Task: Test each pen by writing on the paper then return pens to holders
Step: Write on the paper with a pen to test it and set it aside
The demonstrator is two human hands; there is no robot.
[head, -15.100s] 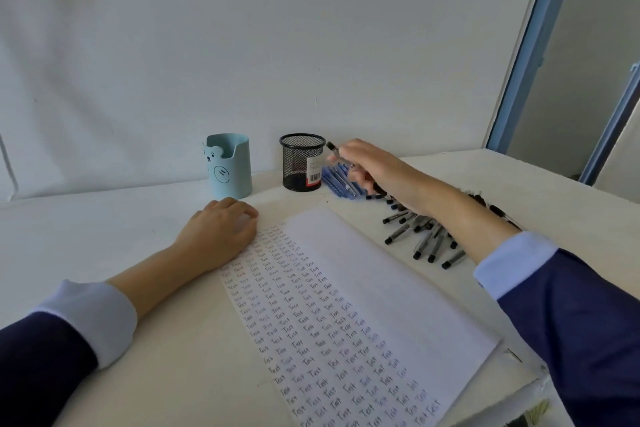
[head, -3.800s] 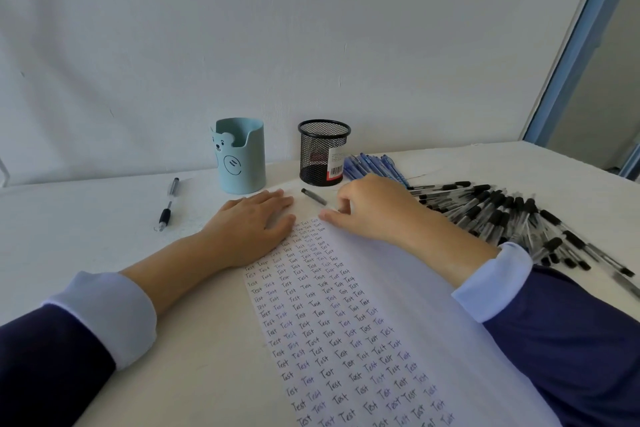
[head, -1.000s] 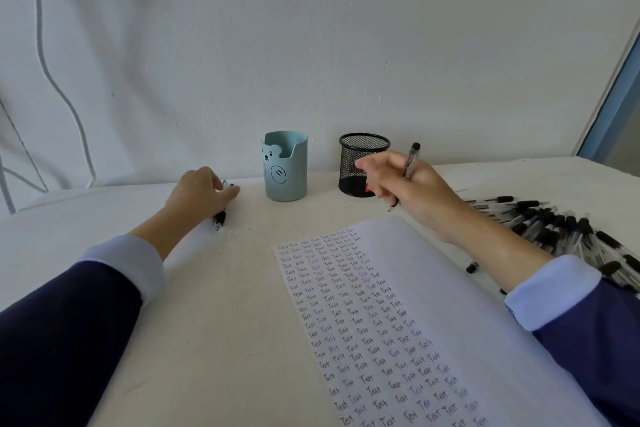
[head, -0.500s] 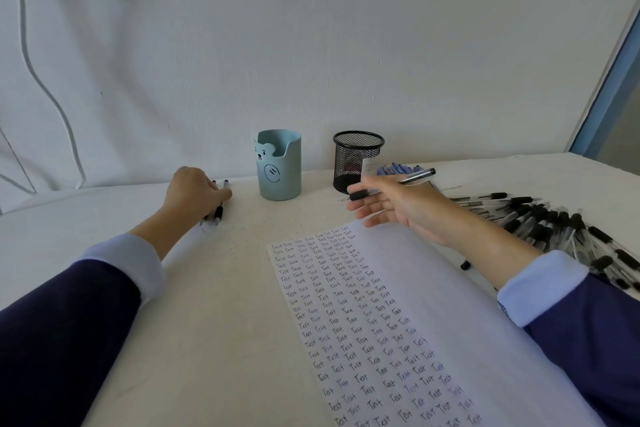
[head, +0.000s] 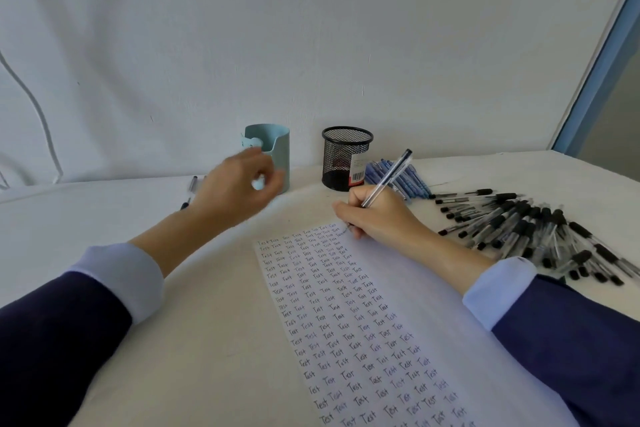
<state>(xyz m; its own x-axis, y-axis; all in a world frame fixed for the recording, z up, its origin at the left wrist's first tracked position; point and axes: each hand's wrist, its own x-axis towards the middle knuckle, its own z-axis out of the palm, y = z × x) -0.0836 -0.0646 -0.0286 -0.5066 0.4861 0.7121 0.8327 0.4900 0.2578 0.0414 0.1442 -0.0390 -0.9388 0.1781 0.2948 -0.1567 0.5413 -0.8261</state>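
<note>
My right hand grips a clear pen with a dark cap end, its tip down at the top right of the written rows on the white paper. The paper is covered with rows of the word "Test". My left hand is blurred in the air in front of the light blue holder, fingers loosely curled, nothing visible in it. The black mesh holder stands to the right of the blue one. Two pens lie on the table behind my left wrist.
A small bundle of blue pens lies right of the mesh holder. A large heap of black-capped pens covers the table to the right. A white wall stands close behind the holders, with a blue door frame at far right.
My left hand has let go of the pens at the left and swung right toward the blue holder. My right hand turned its pen upright and lowered the tip onto the paper.
</note>
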